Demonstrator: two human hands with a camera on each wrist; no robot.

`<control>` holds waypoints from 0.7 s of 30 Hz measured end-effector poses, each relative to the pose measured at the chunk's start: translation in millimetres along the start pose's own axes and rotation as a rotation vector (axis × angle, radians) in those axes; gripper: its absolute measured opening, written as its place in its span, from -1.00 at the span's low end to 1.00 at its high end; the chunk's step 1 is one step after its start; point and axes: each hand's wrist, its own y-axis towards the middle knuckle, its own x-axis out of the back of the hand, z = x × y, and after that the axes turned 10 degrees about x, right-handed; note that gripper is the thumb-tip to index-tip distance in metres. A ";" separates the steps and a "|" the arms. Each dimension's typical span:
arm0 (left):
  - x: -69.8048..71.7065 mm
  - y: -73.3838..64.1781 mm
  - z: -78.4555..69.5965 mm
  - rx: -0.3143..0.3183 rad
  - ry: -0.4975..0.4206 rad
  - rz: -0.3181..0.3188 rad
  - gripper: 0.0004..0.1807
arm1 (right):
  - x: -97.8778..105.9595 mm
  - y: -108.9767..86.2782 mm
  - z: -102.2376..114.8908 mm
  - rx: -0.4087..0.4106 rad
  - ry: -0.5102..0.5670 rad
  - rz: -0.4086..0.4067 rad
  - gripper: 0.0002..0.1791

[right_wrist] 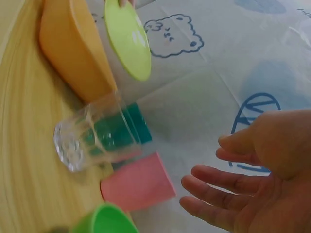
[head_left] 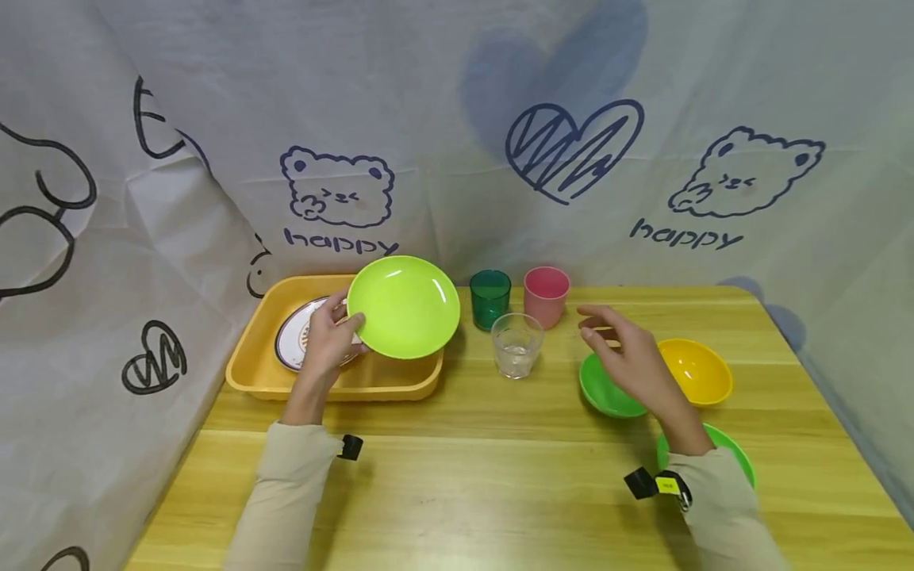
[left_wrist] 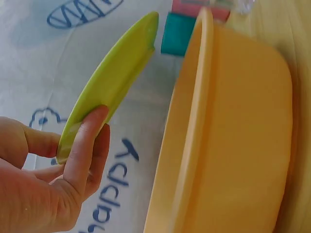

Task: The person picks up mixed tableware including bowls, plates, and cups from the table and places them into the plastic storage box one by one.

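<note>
My left hand (head_left: 330, 339) pinches the rim of a lime-green plate (head_left: 404, 307), thumb on top and fingers beneath. The plate is held above the yellow-orange tub (head_left: 243, 361), tilted toward the head camera. Inside that tub lies a white patterned plate (head_left: 291, 337), partly hidden by the hand. In the left wrist view the lime plate (left_wrist: 104, 82) is clear of the tub's rim. My right hand (head_left: 635, 361) hovers over a green bowl (head_left: 607, 388), holding nothing, its fingers loosely bent. The right wrist view shows this hand (right_wrist: 252, 179) beside the pink cup (right_wrist: 138, 183), apart from it.
A dark green cup (head_left: 489, 300), a pink cup (head_left: 546, 296) and a clear glass (head_left: 516, 346) stand between the hands. On the right sit a yellow bowl (head_left: 696, 371) and another green dish (head_left: 735, 452), partly behind the right forearm. A printed cloth (head_left: 443, 119) hangs behind the wooden table (head_left: 457, 492).
</note>
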 end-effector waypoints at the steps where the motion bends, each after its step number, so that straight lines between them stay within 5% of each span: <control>1: 5.5 0.4 0.3 0.005 0.008 -0.018 -0.37 | 2.4 -1.8 -1.7 -0.001 -0.011 0.007 -0.57; 7: 32.2 3.2 3.0 0.023 0.039 -0.084 -0.37 | 20.9 -13.8 -16.3 0.015 -0.065 0.022 -0.55; 21: 80.6 14.1 20.3 0.107 0.065 -0.104 -0.35 | 66.3 -39.1 -80.6 0.091 -0.354 0.131 -0.57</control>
